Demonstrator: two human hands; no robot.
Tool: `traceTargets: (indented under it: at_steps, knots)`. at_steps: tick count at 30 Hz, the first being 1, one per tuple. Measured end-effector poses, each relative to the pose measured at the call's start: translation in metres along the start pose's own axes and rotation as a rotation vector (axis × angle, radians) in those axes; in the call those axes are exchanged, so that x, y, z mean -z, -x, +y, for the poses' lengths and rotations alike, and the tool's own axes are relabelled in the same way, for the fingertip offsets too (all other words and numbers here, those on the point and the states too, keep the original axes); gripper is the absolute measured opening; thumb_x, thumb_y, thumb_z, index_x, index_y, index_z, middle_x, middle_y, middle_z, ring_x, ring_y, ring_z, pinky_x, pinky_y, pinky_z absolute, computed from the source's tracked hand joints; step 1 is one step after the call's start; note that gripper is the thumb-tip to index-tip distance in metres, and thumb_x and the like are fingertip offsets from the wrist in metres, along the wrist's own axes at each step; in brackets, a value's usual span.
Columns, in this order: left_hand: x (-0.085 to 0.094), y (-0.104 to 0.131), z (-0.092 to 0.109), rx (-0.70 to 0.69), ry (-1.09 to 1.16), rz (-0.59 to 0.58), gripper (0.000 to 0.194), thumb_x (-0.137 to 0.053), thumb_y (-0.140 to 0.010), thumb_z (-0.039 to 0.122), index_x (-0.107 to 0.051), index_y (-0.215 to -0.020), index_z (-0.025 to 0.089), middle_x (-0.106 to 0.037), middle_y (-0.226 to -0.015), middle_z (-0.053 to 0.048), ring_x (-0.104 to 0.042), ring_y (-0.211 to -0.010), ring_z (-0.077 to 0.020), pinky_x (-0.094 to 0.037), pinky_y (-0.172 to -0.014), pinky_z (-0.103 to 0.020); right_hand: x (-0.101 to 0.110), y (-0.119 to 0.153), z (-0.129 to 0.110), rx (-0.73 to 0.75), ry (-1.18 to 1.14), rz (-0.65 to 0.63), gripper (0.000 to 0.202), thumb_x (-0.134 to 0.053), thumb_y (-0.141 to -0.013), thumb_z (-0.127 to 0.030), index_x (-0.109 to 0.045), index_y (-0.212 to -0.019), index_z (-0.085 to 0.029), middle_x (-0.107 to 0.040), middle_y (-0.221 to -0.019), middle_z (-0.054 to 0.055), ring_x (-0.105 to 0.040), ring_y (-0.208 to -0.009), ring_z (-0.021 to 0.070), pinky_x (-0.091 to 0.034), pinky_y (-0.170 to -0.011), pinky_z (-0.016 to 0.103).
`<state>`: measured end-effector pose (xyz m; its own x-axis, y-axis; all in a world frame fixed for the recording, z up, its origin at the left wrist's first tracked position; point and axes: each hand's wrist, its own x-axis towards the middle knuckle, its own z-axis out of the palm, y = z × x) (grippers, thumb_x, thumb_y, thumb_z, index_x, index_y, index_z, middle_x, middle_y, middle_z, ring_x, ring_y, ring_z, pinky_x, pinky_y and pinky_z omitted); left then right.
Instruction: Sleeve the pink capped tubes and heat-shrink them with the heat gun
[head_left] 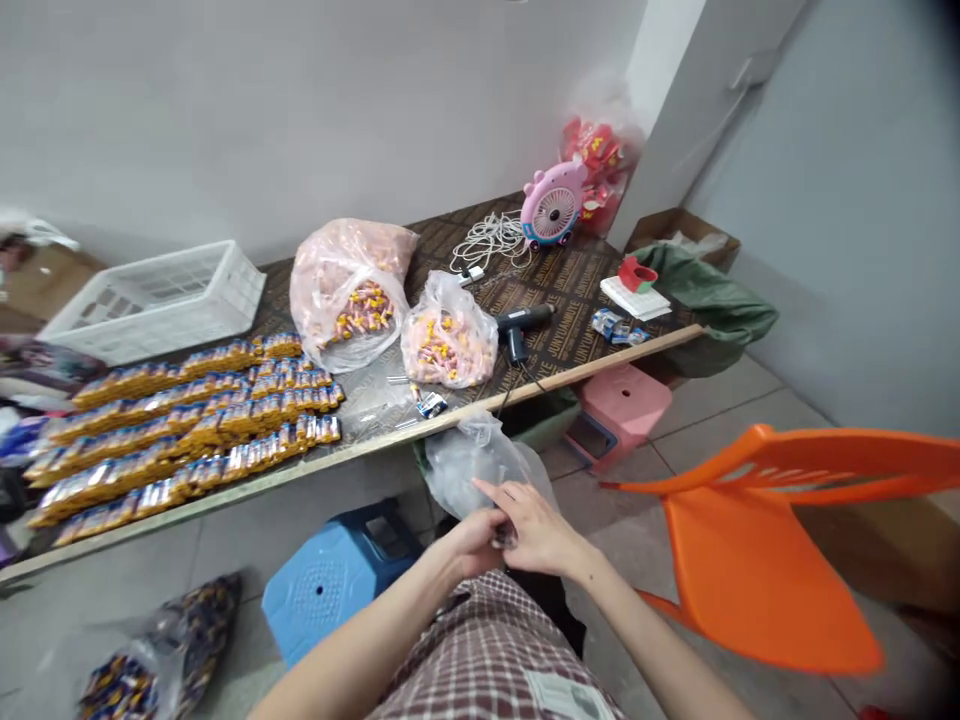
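Both hands meet low in the middle, in front of the checked apron. My left hand is curled, its fingers closed around something small and dark that I cannot make out. Over it lies my right hand, its index finger stretched out and its other fingers bent against the left one. Just beyond them a clear plastic bag hangs at the table's front edge. A small blue-and-white packet lies on the table near that edge, below a bag of small pink-and-yellow pieces.
Rows of blue-and-orange packets, a white crate, a larger bag, a heat gun and a pink fan stand on the table. An orange chair is right; a blue stool and pink stool are below.
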<state>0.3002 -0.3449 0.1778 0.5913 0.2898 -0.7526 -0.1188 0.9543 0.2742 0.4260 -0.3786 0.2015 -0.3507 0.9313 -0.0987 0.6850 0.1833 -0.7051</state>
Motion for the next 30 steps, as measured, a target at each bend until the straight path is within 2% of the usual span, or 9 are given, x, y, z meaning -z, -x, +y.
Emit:
traceTargets:
  at_steps: [6,10,13,17,20,22,24,27,30]
  knots:
    - [0.010,0.008,-0.016,0.106,0.044,0.002,0.016,-0.054,-0.066,0.012,-0.061,-0.080,0.010,-0.063,-0.070,-0.005,-0.060,-0.063,-0.0169,-0.045,-0.068,-0.031,-0.009,0.000,0.011,0.090,-0.116,-0.104,0.091,-0.050,-0.054,-0.009,-0.028,-0.141,-0.024,-0.057,-0.106,0.007,-0.054,-0.097,0.0229,-0.043,-0.085,0.033]
    - [0.025,0.004,-0.019,0.039,0.180,0.102,0.010,-0.049,-0.072,0.011,-0.059,-0.074,0.009,-0.061,-0.062,-0.005,-0.058,-0.057,-0.0148,-0.046,-0.061,-0.028,-0.022,-0.016,0.014,0.155,-0.123,-0.213,0.091,-0.057,-0.056,-0.010,-0.027,-0.141,-0.025,-0.055,-0.115,0.008,-0.054,-0.104,0.0247,-0.043,-0.088,0.035]
    - [0.040,0.001,-0.011,-0.020,0.314,0.155,0.012,-0.048,-0.073,0.008,-0.059,-0.077,0.006,-0.063,-0.065,-0.009,-0.061,-0.062,-0.0161,-0.048,-0.065,-0.027,-0.028,-0.045,0.022,0.252,-0.122,-0.303,0.094,-0.068,-0.058,-0.019,-0.026,-0.142,-0.026,-0.047,-0.130,0.012,-0.046,-0.117,0.0294,-0.040,-0.094,0.038]
    - [0.070,0.003,0.012,-0.100,0.462,0.229,0.015,-0.051,-0.074,0.007,-0.057,-0.087,0.008,-0.060,-0.062,-0.006,-0.059,-0.059,-0.0151,-0.050,-0.071,-0.032,-0.021,-0.131,0.049,0.253,0.085,-0.243,0.083,-0.067,-0.070,-0.035,-0.028,-0.141,-0.021,-0.030,-0.145,0.014,-0.033,-0.130,0.0273,-0.032,-0.103,0.036]
    - [0.097,0.006,0.031,-0.191,0.518,0.250,0.018,-0.051,-0.076,0.008,-0.056,-0.093,0.011,-0.050,-0.055,0.002,-0.048,-0.047,-0.0091,-0.050,-0.065,-0.029,-0.018,-0.223,0.075,0.169,0.322,-0.168,0.067,-0.057,-0.079,-0.020,-0.030,-0.139,-0.015,-0.035,-0.142,0.015,-0.031,-0.130,0.0259,-0.028,-0.104,0.039]
    - [0.113,0.007,0.042,-0.249,0.538,0.253,0.017,-0.054,-0.075,0.010,-0.056,-0.092,0.012,-0.042,-0.053,0.005,-0.042,-0.044,-0.0064,-0.047,-0.059,-0.025,-0.024,-0.279,0.091,0.157,0.398,-0.203,0.065,-0.056,-0.076,-0.010,-0.034,-0.137,-0.014,-0.040,-0.139,0.016,-0.033,-0.129,0.0265,-0.030,-0.102,0.042]
    - [0.126,0.009,0.053,-0.307,0.558,0.236,0.019,-0.061,-0.073,0.013,-0.057,-0.091,0.013,-0.036,-0.053,0.007,-0.036,-0.042,-0.0040,-0.040,-0.051,-0.019,-0.037,-0.321,0.104,0.153,0.461,-0.266,0.060,-0.059,-0.076,-0.010,-0.040,-0.133,-0.014,-0.048,-0.131,0.015,-0.040,-0.124,0.0264,-0.034,-0.100,0.043]
    - [0.140,0.011,0.070,-0.355,0.559,0.170,0.024,-0.069,-0.071,0.020,-0.058,-0.091,0.012,-0.027,-0.051,0.009,-0.027,-0.039,-0.0012,-0.024,-0.042,-0.013,-0.061,-0.358,0.117,0.132,0.537,-0.351,0.041,-0.059,-0.084,-0.025,-0.049,-0.123,-0.016,-0.052,-0.123,0.010,-0.050,-0.112,0.0248,-0.040,-0.094,0.047]
    - [0.150,0.011,0.086,-0.344,0.586,0.151,0.020,-0.066,-0.077,0.027,-0.058,-0.087,0.011,-0.023,-0.048,0.010,-0.021,-0.038,-0.0003,-0.016,-0.040,-0.012,-0.072,-0.372,0.127,0.093,0.582,-0.414,0.034,-0.054,-0.088,-0.033,-0.053,-0.117,-0.015,-0.053,-0.121,0.009,-0.055,-0.106,0.0225,-0.046,-0.088,0.045]
